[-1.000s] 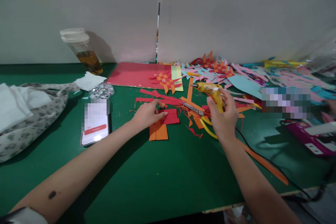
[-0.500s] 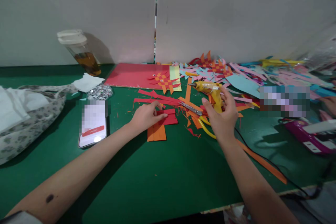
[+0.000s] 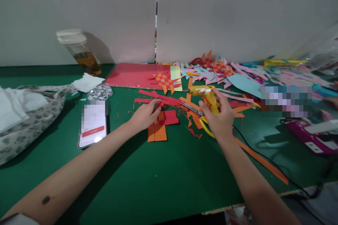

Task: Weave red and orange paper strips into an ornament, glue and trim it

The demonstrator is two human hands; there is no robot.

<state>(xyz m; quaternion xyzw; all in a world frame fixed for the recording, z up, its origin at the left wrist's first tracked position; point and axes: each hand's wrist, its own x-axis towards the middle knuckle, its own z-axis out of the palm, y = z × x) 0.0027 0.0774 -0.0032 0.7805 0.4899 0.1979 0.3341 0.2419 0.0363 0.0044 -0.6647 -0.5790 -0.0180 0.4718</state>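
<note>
**Gripping a glue gun aimed at the weave**

Head view: the right hand (image 3: 221,122) grips the yellow plastic hot-glue gun (image 3: 202,91). Its long axis runs sideways over the green table (image 3: 169,172), nozzle pointing left toward the red-and-orange woven paper piece (image 3: 161,123). The left hand (image 3: 144,116) is nearer and lays curled fingers on it; whether they pinch or press is unclear.

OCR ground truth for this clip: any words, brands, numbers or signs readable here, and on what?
No legible text anywhere.
On the phone: top of the screen pixelated, writing on the red bar too small.
On the purple device: white label too blurred.
On the yellow glue gun in the right hand: no marking visible.
</note>
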